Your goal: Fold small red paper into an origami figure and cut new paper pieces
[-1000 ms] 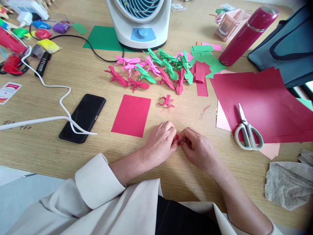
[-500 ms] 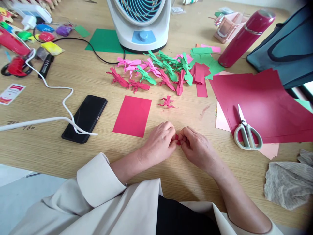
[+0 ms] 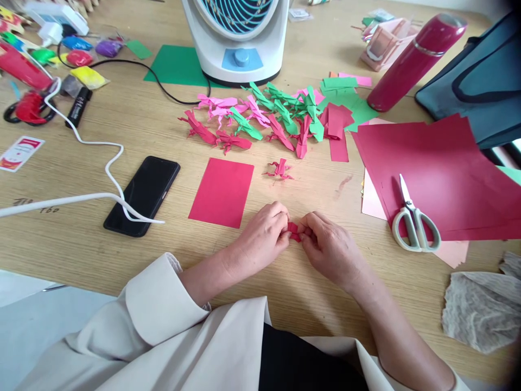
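Between my hands is a small piece of folded red paper (image 3: 293, 230), just above or on the wooden table. My left hand (image 3: 266, 231) pinches its left end, and my right hand (image 3: 329, 241) pinches its right end; the fingertips hide much of it. Beyond my hands lies a small red folded paper figure (image 3: 280, 169) with thin legs. A flat red paper rectangle (image 3: 222, 192) rests to the left of it. Farther back, several pink, green and red folded paper figures (image 3: 244, 125) lie in a loose heap.
Scissors (image 3: 414, 220) lie on large red sheets (image 3: 443, 163) at the right, near a crumpled cloth (image 3: 480, 309). A red flask (image 3: 415, 65) stands behind. At the left are a black phone (image 3: 142, 195) and a white cable (image 3: 73, 201). A fan (image 3: 240, 49) stands at the back.
My fingers have parted slightly, so more of the red folded paper shows between them. The whole view has shifted a little.
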Demonstrator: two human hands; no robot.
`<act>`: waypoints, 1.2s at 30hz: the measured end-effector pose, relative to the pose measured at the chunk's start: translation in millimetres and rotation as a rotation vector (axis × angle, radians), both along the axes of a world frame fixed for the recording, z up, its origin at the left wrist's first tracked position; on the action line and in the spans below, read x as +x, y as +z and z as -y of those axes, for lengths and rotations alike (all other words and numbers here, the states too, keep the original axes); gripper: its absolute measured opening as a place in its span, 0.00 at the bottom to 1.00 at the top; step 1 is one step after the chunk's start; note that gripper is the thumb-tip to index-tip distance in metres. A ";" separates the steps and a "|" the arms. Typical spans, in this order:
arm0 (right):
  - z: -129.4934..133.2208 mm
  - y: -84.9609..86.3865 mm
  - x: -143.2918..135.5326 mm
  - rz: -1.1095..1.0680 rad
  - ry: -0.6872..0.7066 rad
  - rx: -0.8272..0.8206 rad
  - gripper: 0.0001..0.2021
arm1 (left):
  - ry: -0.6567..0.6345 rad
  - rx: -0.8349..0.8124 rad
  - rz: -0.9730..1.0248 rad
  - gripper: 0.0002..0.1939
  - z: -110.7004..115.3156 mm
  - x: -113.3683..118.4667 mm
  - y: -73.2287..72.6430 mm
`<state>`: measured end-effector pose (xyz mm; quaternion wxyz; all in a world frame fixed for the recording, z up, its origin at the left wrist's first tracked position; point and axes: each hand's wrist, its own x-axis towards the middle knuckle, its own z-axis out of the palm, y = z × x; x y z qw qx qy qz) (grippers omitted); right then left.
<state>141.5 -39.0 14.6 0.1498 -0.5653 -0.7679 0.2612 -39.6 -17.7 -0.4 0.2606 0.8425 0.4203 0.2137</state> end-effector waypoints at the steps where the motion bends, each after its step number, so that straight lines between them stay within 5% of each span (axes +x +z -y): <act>1: 0.5 0.1 -1.0 0.027 -0.008 0.002 0.05 | -0.006 0.006 -0.016 0.08 0.3 -0.1 0.0; 18: 3.3 -1.6 -5.8 0.126 -0.012 0.034 0.08 | 0.000 0.033 0.011 0.07 2.9 -2.2 -0.8; 28: 2.9 -1.0 -5.0 0.100 -0.001 0.019 0.08 | -0.161 0.276 -0.020 0.15 20.4 -25.0 -5.1; 36: 2.1 -0.6 -4.6 0.087 0.003 0.014 0.07 | -0.189 0.258 -0.152 0.17 23.8 -30.4 -3.7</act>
